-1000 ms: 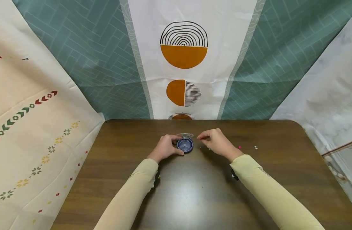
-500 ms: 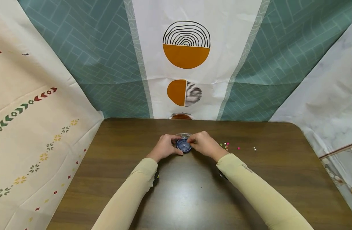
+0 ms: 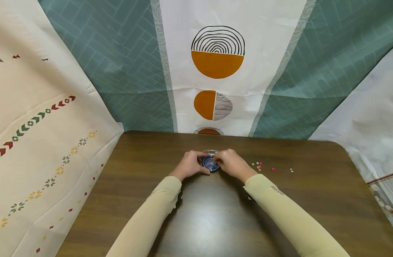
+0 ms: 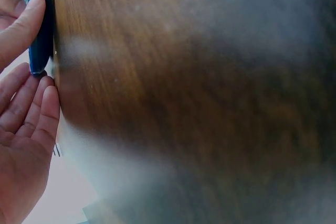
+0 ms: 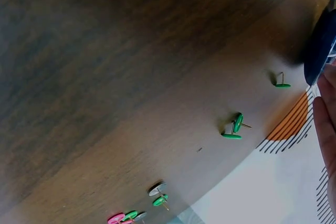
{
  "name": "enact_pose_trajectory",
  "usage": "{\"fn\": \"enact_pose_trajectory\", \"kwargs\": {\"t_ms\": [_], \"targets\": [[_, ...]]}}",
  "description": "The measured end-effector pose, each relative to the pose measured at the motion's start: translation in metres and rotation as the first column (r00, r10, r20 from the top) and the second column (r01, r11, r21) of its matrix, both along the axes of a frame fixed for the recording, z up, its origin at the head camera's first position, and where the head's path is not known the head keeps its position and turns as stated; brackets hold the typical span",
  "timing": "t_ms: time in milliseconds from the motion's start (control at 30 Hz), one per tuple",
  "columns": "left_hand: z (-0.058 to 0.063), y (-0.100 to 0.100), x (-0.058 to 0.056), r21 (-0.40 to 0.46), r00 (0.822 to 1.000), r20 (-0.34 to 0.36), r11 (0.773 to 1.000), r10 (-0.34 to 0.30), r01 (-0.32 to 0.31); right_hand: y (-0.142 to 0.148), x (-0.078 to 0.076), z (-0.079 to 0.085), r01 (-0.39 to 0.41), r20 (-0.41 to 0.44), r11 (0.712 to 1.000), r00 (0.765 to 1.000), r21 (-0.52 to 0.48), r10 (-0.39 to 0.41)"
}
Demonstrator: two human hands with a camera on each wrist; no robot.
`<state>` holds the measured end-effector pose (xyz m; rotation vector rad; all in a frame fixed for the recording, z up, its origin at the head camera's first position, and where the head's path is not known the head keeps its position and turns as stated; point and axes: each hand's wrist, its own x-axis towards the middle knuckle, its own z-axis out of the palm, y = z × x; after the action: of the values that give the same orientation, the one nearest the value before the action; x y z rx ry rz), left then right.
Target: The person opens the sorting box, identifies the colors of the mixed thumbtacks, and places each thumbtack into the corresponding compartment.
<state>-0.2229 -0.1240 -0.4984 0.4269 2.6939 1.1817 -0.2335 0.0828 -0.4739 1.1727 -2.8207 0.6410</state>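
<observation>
A small round blue case (image 3: 210,165) rests on the table with its clear lid (image 3: 210,151) raised at the back. My left hand (image 3: 190,165) grips it from the left, thumb at the near side and fingers at the far side. In the left wrist view the thumb presses along the blue case (image 4: 41,38). My right hand (image 3: 231,165) is at the case's right side, its bent fingertips over the opening. I cannot tell what is between them. Close to this hand in the right wrist view lie green thumbtacks (image 5: 231,136), one (image 5: 282,85) nearest the case.
On the wooden table (image 3: 145,150), right of the hands, several thumbtacks (image 3: 259,167) lie in a loose group. A pink thumbtack (image 3: 273,169) and a pair of pale tacks (image 3: 291,170) lie farther right. Patterned cloth (image 3: 215,121) hangs behind the table.
My right hand has moved left from beside the case to over its opening, uncovering the thumbtack group. My left hand still holds the case. The head view has shifted slightly.
</observation>
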Motion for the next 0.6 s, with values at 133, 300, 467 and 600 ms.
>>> {"fn": "enact_pose_trajectory", "kwargs": {"t_ms": [133,300,467,600], "targets": [[0.0004,0.0018,-0.0004,-0.009,1.000,-0.007,1.000,0.000,0.000,0.0012,-0.0009,0.0001,0.004,0.005,1.000,1.000,0.013,-0.004],[-0.0003,0.0017,-0.0009,-0.008,1.000,-0.019,1.000,0.002,-0.002,0.0014,-0.0023,0.0008,-0.001,-0.002,1.000,1.000,-0.008,0.001],[-0.0003,0.0015,-0.0006,-0.005,1.000,-0.027,1.000,0.003,-0.003,0.0021,-0.0035,0.0001,-0.011,-0.020,1.000,1.000,-0.029,0.011],[-0.0003,0.0016,0.0001,0.000,1.000,-0.031,1.000,0.005,-0.005,0.0021,-0.0038,-0.0008,-0.014,-0.023,1.000,1.000,-0.027,0.013]]}}
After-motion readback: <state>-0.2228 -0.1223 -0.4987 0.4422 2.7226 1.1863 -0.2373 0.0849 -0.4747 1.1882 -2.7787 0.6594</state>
